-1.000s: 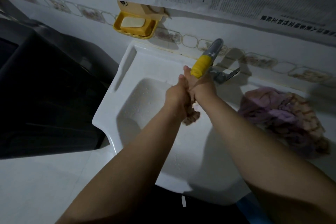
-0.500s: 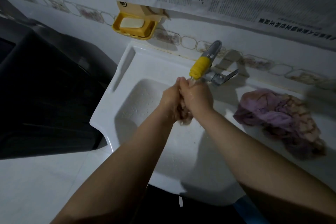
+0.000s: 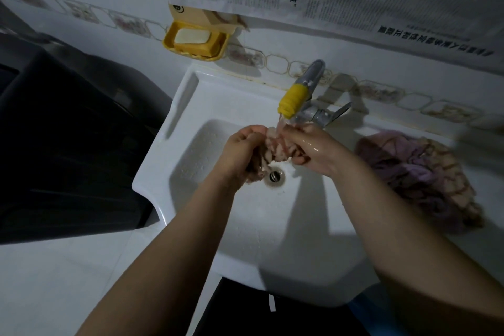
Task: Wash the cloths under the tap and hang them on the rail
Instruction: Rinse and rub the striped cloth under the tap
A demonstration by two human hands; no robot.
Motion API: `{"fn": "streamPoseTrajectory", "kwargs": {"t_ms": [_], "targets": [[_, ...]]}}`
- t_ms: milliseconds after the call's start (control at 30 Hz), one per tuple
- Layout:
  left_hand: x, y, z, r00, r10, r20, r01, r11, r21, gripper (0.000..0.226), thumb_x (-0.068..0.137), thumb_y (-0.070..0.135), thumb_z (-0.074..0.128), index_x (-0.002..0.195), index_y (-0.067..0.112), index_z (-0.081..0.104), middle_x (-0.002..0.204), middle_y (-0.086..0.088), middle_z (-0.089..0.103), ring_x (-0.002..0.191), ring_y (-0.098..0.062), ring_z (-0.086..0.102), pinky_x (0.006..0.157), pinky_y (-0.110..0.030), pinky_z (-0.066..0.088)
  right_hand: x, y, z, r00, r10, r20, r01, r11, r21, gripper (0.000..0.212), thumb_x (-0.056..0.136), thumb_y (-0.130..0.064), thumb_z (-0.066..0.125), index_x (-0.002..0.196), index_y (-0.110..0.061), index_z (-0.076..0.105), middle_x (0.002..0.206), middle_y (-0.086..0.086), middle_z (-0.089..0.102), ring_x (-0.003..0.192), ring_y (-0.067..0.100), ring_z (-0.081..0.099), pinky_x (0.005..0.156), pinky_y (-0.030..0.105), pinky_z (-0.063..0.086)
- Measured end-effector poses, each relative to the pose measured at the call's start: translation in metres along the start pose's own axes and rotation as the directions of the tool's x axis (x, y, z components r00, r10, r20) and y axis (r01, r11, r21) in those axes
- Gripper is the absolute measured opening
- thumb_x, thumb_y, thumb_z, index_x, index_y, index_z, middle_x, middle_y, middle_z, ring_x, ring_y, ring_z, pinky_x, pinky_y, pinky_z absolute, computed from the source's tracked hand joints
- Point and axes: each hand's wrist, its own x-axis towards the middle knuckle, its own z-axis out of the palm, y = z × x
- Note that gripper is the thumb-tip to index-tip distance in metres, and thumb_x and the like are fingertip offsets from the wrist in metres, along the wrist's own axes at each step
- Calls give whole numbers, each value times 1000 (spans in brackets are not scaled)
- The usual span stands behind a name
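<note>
Fingers of your left hand [image 3: 242, 148] and right hand [image 3: 313, 150] are curled around the small cloth [image 3: 275, 148] under the tap [image 3: 293, 98] above the sink [image 3: 191, 106]; expect it limp, waterlogged and slippery, so grip the bunched middle.

hands [image 3: 246, 151] parted, cloth [image 3: 275, 148] stretched between, drain [image 3: 275, 176] uncovered

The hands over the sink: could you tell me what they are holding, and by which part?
Both grip one small pale cloth under the tap: left hand on its lower end, right hand on its upper bunch.
</note>
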Motion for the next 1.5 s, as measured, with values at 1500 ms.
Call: {"fn": "streamPoseTrajectory", "kwargs": {"t_ms": [1500], "targets": [[1,9,22,970,-200,137,215,970,-109,46,101,38,41,104,-2,65,90,-19,72,81,-23,70,70,-27,57,30,10,7,936,-20,-352,-98,944,-314,37,94,-49,45,80,-17,58,76,5,62,80,26,63,73,34,50]]}}
